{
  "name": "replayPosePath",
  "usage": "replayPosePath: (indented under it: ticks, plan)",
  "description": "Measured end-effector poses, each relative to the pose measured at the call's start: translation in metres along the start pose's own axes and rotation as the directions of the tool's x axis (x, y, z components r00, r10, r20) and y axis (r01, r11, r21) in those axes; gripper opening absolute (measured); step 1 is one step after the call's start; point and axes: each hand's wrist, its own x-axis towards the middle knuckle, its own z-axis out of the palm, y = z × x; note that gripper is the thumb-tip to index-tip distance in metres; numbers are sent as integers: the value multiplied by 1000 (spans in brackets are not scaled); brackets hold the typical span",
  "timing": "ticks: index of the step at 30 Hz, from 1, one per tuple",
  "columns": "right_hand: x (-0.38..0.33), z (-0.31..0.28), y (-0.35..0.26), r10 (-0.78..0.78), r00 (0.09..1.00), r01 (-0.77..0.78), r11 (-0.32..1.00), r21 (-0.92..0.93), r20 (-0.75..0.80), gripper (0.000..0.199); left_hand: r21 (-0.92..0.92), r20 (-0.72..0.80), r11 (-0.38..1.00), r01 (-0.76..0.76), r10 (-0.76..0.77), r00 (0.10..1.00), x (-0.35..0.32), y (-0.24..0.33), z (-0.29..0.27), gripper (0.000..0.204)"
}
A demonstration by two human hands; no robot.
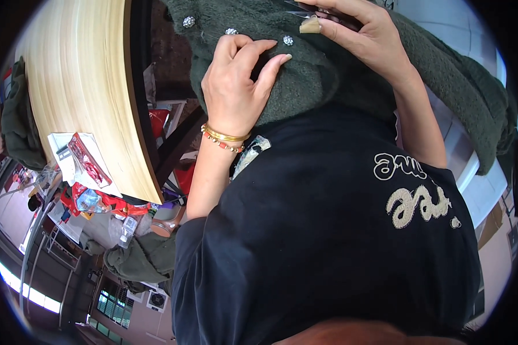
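Observation:
A dark green fuzzy knit garment (296, 86) lies across my lap, with several round sparkly buttons along it. My left hand (233, 83) has its fingers bent onto the knit, the thumb and forefinger tips a little apart with fabric between them. One button (288, 41) sits just past those fingertips; another (231, 32) shows above the knuckles. My right hand (365, 34), at the top edge with a tan cover on its thumb, is closed around small thread snips (298, 12). Their thin blades point left over the garment; the handle is mostly hidden.
To the left stands a light wooden table (89, 63) with a dark edge, bearing papers and a red patterned packet (89, 161). A plastic bottle (126, 230) and dark green cloth (141, 259) lie beyond it. A pale surface (443, 109) is at the right, under a green knit part.

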Motion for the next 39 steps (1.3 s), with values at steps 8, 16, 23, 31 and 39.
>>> replayPosePath:
  ticks: [8,16,23,31,39]
  plan:
    - [-21,2,1,10,999,-9,999,-39,38,32,2,38,994,114,-114,993,0,1,7,8]
    - [-45,21,6,-67,995,77,989,-127,79,39,-280,20,948,148,-148,989,-4,8,-3,10]
    - [-46,25,3,-153,988,150,971,-188,-2,39,-583,25,790,190,-217,976,-5,8,1,10]
    - [-45,26,1,-112,991,99,981,-165,-68,36,-574,12,811,110,-126,992,-7,16,1,14]
    - [-43,26,4,-142,987,133,984,-119,-71,29,-494,-30,863,103,-135,990,-5,19,0,12]
